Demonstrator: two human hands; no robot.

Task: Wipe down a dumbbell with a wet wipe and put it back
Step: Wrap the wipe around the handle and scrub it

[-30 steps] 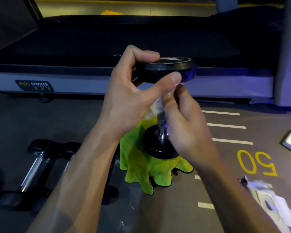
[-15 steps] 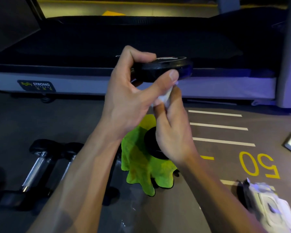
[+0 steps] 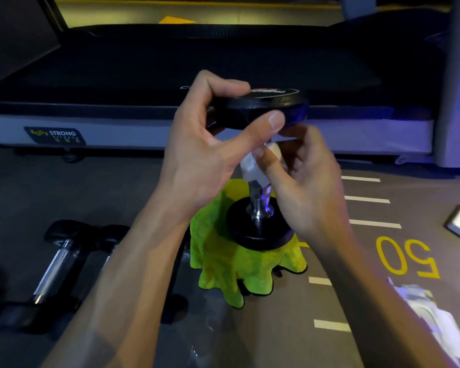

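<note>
At center frame, a dumbbell (image 3: 260, 166) stands upright with its lower head on a green cloth (image 3: 223, 261) spread on the floor (image 3: 117, 181). The left hand (image 3: 205, 144) curls around the upper head, thumb across its rim. The right hand (image 3: 308, 181) pinches a white wet wipe (image 3: 252, 168) against the chrome handle. Yellow "50" marks the floor at lower right.

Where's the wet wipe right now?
Head view, centre: the wet wipe is wrapped on the upright dumbbell's chrome handle, pinched by the right hand, just under the top weight that the left hand grips.
</note>
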